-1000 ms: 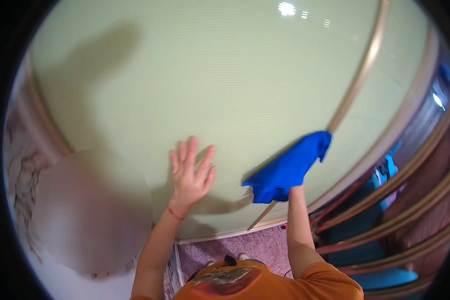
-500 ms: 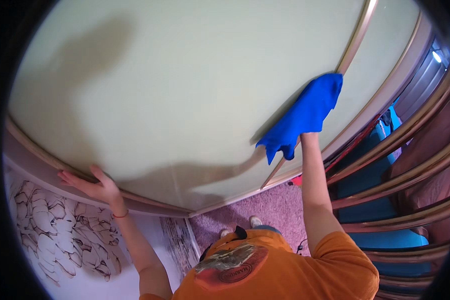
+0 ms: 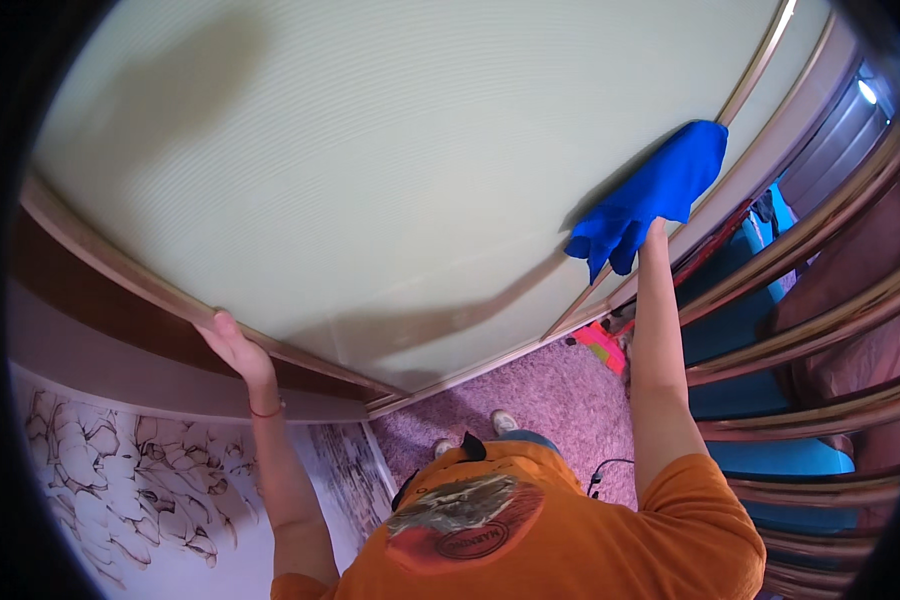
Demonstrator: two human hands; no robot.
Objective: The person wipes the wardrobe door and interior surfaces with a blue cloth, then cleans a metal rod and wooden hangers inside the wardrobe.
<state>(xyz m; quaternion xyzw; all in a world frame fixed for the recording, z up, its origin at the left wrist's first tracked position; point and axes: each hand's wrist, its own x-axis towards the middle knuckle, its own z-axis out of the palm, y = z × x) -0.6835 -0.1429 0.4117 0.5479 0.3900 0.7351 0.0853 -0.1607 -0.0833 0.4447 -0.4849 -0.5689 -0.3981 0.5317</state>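
Note:
A large pale sliding door panel [image 3: 390, 180] with a gold-toned frame fills the space before me. My left hand [image 3: 240, 350] is against the panel's left frame edge [image 3: 140, 280], thumb apart and fingers stretched, their tips partly hidden at the edge. At the right, my right hand [image 3: 656, 228] is mostly covered by a blue cloth [image 3: 655, 195], which it presses over the vertical gold strip [image 3: 760, 65] of the door. The cloth's loose corners hang down to the left. Only the wrist and a little of the hand show below it.
A dark gap [image 3: 100, 290] lies left of the panel edge. Beyond it is a wall with a flower drawing [image 3: 120, 470]. Curved metallic rails [image 3: 810, 375] line the right. A pink carpet [image 3: 490, 385] lies below, with a black cable [image 3: 602, 470] and a red-pink object [image 3: 602, 345].
The panel has slid right, and a dark gap has opened at its left edge. My left hand has moved right with that edge; my right hand and the cloth have moved right and up.

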